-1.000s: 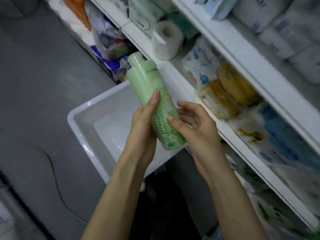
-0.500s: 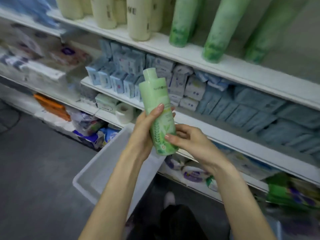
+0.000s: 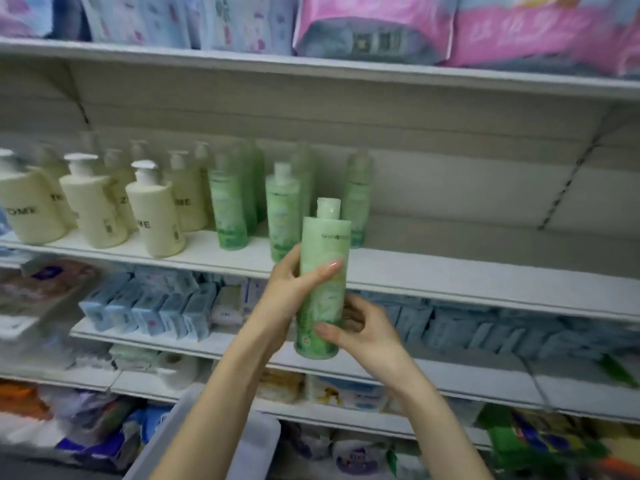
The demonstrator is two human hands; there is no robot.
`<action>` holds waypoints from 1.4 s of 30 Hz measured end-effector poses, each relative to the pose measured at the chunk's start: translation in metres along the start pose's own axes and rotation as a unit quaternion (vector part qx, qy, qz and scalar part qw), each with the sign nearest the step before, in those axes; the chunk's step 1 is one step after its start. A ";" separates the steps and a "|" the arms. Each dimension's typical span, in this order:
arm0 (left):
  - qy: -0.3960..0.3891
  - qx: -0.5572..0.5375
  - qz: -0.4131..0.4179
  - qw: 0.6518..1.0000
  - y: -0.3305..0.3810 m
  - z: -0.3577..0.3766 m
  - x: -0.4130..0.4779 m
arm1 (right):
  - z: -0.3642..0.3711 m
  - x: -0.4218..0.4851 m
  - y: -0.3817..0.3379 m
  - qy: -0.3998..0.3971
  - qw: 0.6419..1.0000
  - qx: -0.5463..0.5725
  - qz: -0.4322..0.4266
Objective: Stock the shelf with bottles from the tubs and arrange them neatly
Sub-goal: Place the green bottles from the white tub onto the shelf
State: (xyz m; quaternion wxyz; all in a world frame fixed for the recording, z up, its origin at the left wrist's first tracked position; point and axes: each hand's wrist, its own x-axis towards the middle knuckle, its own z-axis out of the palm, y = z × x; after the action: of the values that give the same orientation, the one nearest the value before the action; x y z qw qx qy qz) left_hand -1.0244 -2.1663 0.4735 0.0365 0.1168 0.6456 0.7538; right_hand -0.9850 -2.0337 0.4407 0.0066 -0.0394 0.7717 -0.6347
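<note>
Up-left of the left hand [image 3: 294,289], pale green plastic bottles [image 3: 228,209] stand on the white metal shelf [image 3: 450,271]. That hand wraps a matching tall green bottle [image 3: 323,244], held upright. The right hand [image 3: 363,330] grips its base, likely steering it toward the shelf's bare stretch up-right.

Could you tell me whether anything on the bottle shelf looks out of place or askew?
Only mildly: the cream pump bottles stand staggered and seem to lean, though the wide lens may cause that. The shelved green bottles stand upright; nothing looks spilled or damaged.
</note>
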 end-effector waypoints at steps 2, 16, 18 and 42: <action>-0.005 0.018 0.035 0.999 0.006 0.013 0.018 | -0.019 0.015 0.001 0.042 0.999 -0.021 -0.027; -0.032 0.066 0.056 0.996 -0.005 0.034 0.129 | -0.074 0.127 0.032 0.095 0.994 -0.024 -0.053; -0.046 0.067 0.048 0.996 -0.007 0.034 0.136 | -0.074 0.133 0.037 0.099 0.994 -0.007 -0.051; -0.029 0.052 0.022 0.998 -0.027 0.022 0.141 | -0.061 0.143 0.048 0.151 0.986 -0.049 -0.051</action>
State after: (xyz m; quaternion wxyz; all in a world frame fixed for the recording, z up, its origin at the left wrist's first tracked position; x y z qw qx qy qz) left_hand -1.1585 -2.1117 0.4686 0.0319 0.1546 0.6799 0.7161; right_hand -1.1342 -1.9752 0.4113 -0.1444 0.0169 0.7911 -0.5942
